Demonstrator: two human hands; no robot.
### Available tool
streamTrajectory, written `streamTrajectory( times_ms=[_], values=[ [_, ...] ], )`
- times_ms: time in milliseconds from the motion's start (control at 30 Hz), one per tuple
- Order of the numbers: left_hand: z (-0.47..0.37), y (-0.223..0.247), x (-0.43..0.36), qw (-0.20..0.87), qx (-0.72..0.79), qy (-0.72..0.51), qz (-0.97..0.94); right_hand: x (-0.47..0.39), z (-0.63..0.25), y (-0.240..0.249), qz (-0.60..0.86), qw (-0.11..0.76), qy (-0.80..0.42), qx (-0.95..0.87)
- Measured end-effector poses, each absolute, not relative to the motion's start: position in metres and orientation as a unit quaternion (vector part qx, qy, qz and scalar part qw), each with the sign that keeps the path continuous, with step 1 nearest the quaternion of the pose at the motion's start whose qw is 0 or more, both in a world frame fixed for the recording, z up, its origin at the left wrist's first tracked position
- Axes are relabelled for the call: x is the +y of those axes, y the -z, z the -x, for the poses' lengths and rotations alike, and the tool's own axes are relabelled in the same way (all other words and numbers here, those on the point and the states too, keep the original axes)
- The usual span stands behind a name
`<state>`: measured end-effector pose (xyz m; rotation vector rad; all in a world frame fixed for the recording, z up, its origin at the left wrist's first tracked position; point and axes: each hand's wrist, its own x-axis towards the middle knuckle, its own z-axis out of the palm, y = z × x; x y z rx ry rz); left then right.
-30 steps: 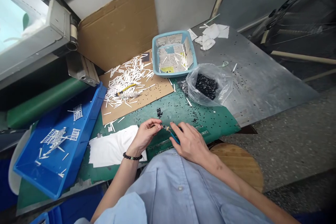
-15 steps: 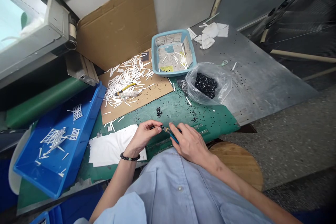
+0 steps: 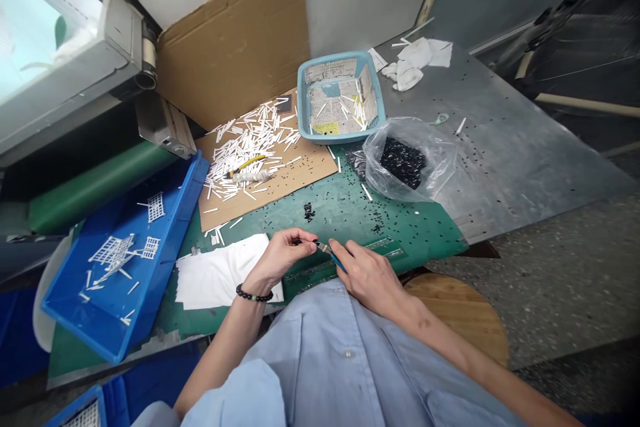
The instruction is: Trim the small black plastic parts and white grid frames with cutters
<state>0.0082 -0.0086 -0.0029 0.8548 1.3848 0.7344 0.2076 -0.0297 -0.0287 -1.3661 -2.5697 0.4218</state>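
My left hand, with a beaded bracelet at its wrist, pinches a small black piece between thumb and fingertips near the front of the green mat. Wrapped round blue-handled pliers is my right hand; the plier tips meet the left fingertips. A small heap of black pieces lies just beyond the hands. More of these pieces fill a clear plastic bag to the right. Beside my left wrist lies a folded white cloth.
A blue tray with white lattice pieces stands left. White sticks and yellow-handled pliers lie on cardboard. Behind are a light-blue basket and upright cardboard. Crumpled white gloves lie on the metal sheet.
The camera view has shifted, so the scene sits a little further right. Both hands stay together at the plier tips, and the blue handles show less between the fingers of my right hand.
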Motion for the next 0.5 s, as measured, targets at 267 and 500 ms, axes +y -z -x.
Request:
streamTrajectory(
  times_ms=[267, 500],
  values=[
    [-0.003, 0.013, -0.007, 0.676, 0.561, -0.38, -0.289, -0.029, -0.212, 0.044, 0.479, 0.223, -0.217, -0.82],
    [-0.009, 0.012, -0.005, 0.683, 0.549, -0.351, -0.33, -0.028, -0.211, 0.043, 0.468, 0.187, -0.185, -0.844]
  ],
)
